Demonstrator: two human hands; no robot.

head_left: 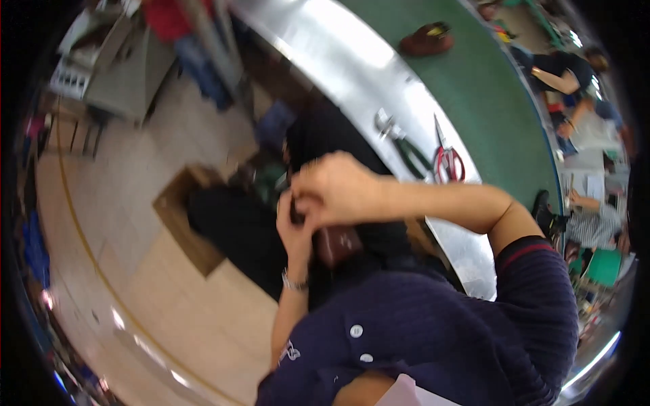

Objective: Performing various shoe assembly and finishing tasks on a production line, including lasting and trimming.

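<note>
A glossy reddish-brown leather shoe (339, 245) lies across my lap, largely covered by my hands and arms. My left hand (294, 230), with a metal band at its wrist, is closed around the shoe's far part. Directly above it, my right hand (336, 191) is bent into a pinch, its fingertips meeting the left hand's. Whatever sits between the right fingers is hidden and blurred. To the right, on the metal ledge, rest red-handled scissors (449, 161) and a pincer-like tool with dark green handles (408, 150).
A shiny metal ledge (352, 51) borders a green conveyor belt (467, 88), which carries another brown shoe (426, 40). An open cardboard box (196, 233) stands on the floor beside my leg. Other people work beyond the belt, and one person in red stands at the upper left.
</note>
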